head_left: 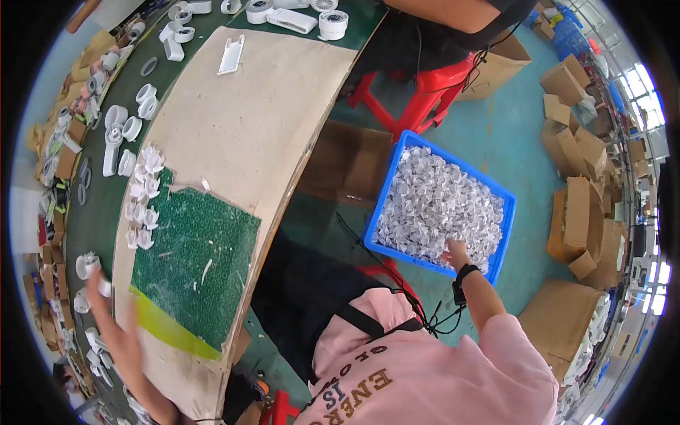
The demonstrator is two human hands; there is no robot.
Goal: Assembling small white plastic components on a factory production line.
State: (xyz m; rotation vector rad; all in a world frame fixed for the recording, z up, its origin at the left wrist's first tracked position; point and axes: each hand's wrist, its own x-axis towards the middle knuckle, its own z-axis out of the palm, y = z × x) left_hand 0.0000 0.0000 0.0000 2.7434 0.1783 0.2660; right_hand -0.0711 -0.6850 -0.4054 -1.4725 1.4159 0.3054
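Observation:
My left hand (117, 333), slightly blurred, reaches over the green belt at the left with its thumb apart from the fingers. Its fingertips are at a white round plastic housing (88, 265); whether they touch it is unclear. On my right, my right hand (457, 251) dips into a blue crate (444, 265) heaped with small white plastic pieces (443, 202). Its fingers are bent at the pile's near edge, and their tips are partly hidden. Several small white pieces (145, 188) stand in rows along the left edge of the workbench.
A cardboard-covered bench (241, 127) carries a green mat (202, 262) and a white flat cover (231, 55). White fan parts (113, 134) lie along the belt (92, 191). Beyond the crate, another person's arm (446, 13) shows above a red stool (418, 95). Cardboard boxes (577, 219) line the right.

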